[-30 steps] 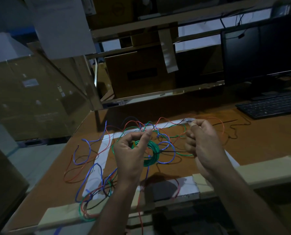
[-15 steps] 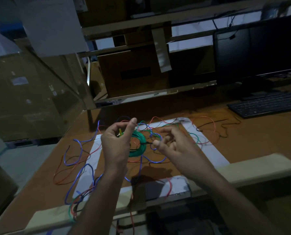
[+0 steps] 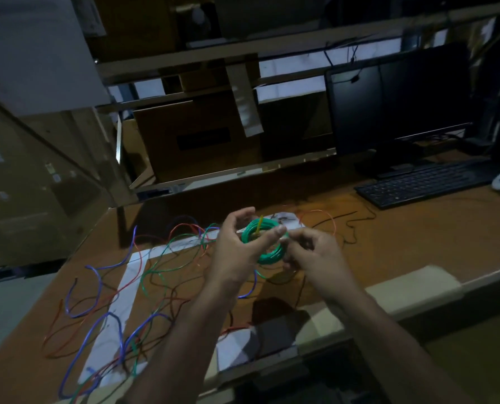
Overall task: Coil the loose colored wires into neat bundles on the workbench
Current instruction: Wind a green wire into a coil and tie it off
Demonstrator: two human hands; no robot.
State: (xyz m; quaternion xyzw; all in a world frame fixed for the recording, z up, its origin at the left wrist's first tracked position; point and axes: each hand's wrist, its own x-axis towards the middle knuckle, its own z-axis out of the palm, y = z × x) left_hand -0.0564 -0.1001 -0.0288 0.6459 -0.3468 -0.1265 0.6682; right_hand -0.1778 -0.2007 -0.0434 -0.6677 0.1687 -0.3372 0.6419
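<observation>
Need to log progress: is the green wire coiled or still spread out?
Mostly coiled: the green coil is a tight ring held up by the left hand and right hand; a green tail trails to the workbench.

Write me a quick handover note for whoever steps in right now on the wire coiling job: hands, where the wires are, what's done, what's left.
Left hand: holds the green coil above the workbench, thumb across its front.
Right hand: fingers curled at the coil's right edge, apparently pinching the wire there.
A short yellow piece sticks up through the coil; what it is cannot be told.
Done: one green bundle mostly wound, with a green tail running down from it.
Left: the loose blue, red and green wires spread over the left of the bench, and a red wire behind the hands.
</observation>
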